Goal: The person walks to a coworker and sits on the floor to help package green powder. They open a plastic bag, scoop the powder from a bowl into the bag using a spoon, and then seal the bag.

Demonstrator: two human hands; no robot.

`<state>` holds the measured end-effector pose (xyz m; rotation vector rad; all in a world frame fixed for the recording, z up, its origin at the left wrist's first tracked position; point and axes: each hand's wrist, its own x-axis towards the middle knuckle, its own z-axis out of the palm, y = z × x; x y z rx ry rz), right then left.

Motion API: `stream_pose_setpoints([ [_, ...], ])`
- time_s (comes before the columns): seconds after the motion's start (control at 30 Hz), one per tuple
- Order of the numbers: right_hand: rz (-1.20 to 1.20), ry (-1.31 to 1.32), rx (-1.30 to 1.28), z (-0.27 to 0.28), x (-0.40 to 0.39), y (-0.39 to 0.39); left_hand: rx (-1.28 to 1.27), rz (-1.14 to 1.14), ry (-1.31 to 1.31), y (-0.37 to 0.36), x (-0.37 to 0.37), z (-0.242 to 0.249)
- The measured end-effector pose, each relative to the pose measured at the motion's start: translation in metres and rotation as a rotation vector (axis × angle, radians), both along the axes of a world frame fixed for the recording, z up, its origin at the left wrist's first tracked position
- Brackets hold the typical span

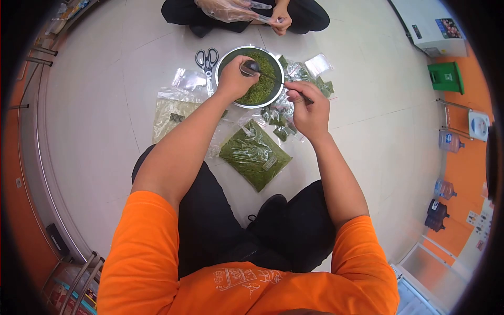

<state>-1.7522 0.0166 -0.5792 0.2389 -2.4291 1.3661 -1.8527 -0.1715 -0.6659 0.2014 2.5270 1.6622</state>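
A metal bowl (219,71) with a shiny rim stands on the floor, holding finely shredded green flakes (265,79). My left hand (236,79) is over the bowl's left side, closed on a black rounded handle (250,67); its working end is hard to make out. At the right rim, my right hand (311,107) closes on a thin dark-handled utensil (304,98) whose end points toward the bowl. Closer to me lies a large clear bag of green flakes (254,155). Small clear packets with green pieces (281,118) lie beside the bowl, beneath my right hand.
Scissors (208,63) with dark handles lie left of the bowl, near a clear plastic bag (169,115). Across from me sits another person, with a plastic-gloved hand (226,9) and another hand (281,21). A green bin (446,77) and water jugs (450,142) line the right wall.
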Motion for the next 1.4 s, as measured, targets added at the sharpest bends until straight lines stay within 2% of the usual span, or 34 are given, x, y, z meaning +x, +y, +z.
stream_pose_setpoints([
  [0.13, -0.017, -0.084, -0.174, 0.002, 0.001, -0.002, -0.006, -0.012, -0.03, -0.003, 0.0, 0.0],
  [0.23, -0.084, -0.141, -0.293, 0.001, -0.003, 0.007, 0.085, 0.006, -0.027, -0.005, -0.005, -0.01],
  [0.4, -0.246, -0.269, -0.472, -0.011, -0.011, 0.018, -0.136, 0.012, 0.015, -0.039, -0.025, -0.021],
  [0.53, -0.264, -0.333, -0.556, -0.025, -0.017, 0.023, -0.196, 0.22, -0.093, -0.072, -0.031, -0.022],
  [0.67, -0.239, -0.386, -0.586, -0.04, -0.02, 0.023, -0.282, 0.281, 0.022, -0.103, -0.045, -0.059],
  [0.7, -0.229, -0.408, -0.601, -0.045, -0.02, 0.023, -0.398, 0.371, 0.078, -0.1, -0.041, -0.065],
  [0.77, -0.272, -0.522, -0.826, -0.071, -0.021, 0.025, -0.628, 0.553, 0.189, -0.092, -0.028, -0.072],
  [0.87, -0.35, -0.694, -1.07, -0.099, -0.018, 0.025, -0.776, 0.44, -0.242, -0.09, -0.006, -0.053],
  [0.93, -0.403, -0.791, -1.217, -0.122, -0.014, 0.026, -0.839, 0.072, -0.537, -0.099, -0.004, -0.065],
  [0.97, -0.469, -0.856, -1.312, -0.129, -0.012, 0.026, -0.885, -0.129, -0.489, -0.098, 0.001, -0.07],
  [1.03, -0.472, -0.993, -1.293, -0.139, -0.009, 0.029, -0.956, -0.534, -0.376, -0.094, 0.007, -0.079],
  [1.17, -0.478, -1.084, -1.29, -0.132, -0.01, 0.025, -0.965, -0.3, 0.021, -0.083, 0.04, -0.07],
  [1.27, -0.542, -1.096, -1.34, -0.137, -0.009, 0.024, -1.089, -0.392, 0.084, -0.079, 0.04, -0.075],
  [1.4, -0.679, -1.086, -1.365, -0.128, -0.004, 0.016, -1.162, -0.479, -0.051, -0.074, 0.032, -0.064],
])
